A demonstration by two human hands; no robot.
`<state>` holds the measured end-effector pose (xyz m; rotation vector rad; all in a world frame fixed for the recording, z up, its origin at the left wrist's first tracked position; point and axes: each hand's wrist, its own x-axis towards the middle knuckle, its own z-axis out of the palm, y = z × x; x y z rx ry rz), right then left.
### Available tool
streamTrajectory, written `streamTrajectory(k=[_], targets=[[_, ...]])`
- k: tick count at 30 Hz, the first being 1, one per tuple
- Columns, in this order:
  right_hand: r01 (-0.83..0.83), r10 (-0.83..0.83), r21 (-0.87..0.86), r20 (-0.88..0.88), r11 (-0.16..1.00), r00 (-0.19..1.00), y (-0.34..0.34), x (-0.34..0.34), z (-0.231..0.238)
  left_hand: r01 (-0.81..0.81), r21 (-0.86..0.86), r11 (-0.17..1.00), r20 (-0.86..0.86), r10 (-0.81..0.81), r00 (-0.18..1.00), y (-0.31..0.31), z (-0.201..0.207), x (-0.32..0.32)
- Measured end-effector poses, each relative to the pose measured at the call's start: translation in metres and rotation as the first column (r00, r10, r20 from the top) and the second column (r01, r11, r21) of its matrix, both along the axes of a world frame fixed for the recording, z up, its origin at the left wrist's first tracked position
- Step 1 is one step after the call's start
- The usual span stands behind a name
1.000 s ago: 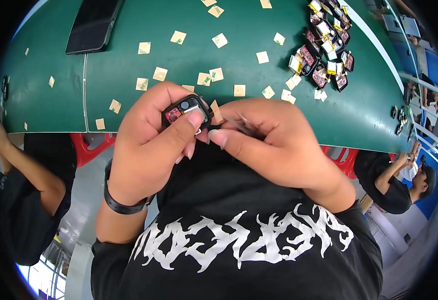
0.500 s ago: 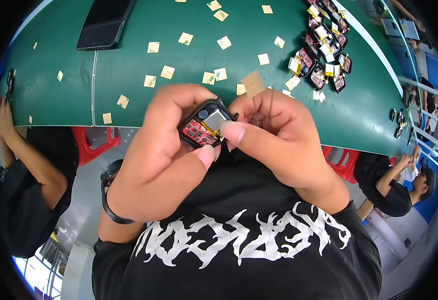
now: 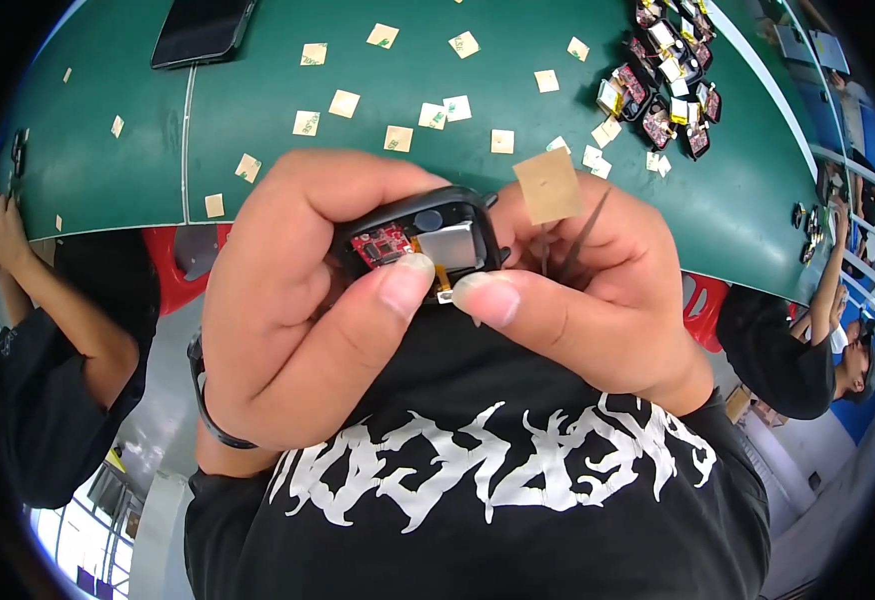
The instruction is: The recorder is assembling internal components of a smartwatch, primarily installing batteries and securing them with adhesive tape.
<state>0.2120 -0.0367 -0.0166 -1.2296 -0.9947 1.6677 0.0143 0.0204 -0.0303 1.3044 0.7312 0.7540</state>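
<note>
Stretching across the upper view, the green bench (image 3: 238,110) is carrying scattered parts. Beside it, a person in black (image 3: 68,350) is sitting at the left, and another (image 3: 773,355) is sitting at the right. In the middle, the wearer's hands are working close together, in front of the bench's near edge. The left hand (image 3: 288,300) is curling closed around an open black case (image 3: 420,232), its thumb resting over the lower rim. The right hand (image 3: 598,290) is closing around a thin two-pronged tool (image 3: 586,233), its thumb pressing near the case's lower right corner. A cluster of similar opened cases (image 3: 658,124) is lying at the upper right, and a dark flat-screened device (image 3: 201,30) is lying at the upper left. A tan square (image 3: 548,188) is standing out above the right hand; what is gripping it is unclear. Smaller-looking squares (image 3: 399,138) are dotting the bench. Inside the held case, a silver cell (image 3: 450,246) is sitting beside a red circuit board (image 3: 378,245), and a tiny white connector (image 3: 446,297) is showing between the thumbs.
</note>
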Motion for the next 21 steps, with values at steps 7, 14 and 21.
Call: streamTrajectory(k=[7,14,21], targets=[[-0.013,0.014,0.023,-0.041,1.0,0.999,-0.001,0.0,-0.001,0.054,-0.127,0.99,0.055,-0.047,0.997,0.002,0.01,-0.006],[-0.019,0.019,0.038,-0.006,0.999,1.0,0.003,0.004,-0.004,0.05,0.042,0.998,-0.092,-0.046,0.995,0.01,0.008,-0.008],[-0.017,-0.214,0.315,0.68,0.949,0.701,0.019,0.036,-0.007,-0.449,0.178,0.876,-0.339,0.483,0.808,0.042,-0.022,-0.056]])
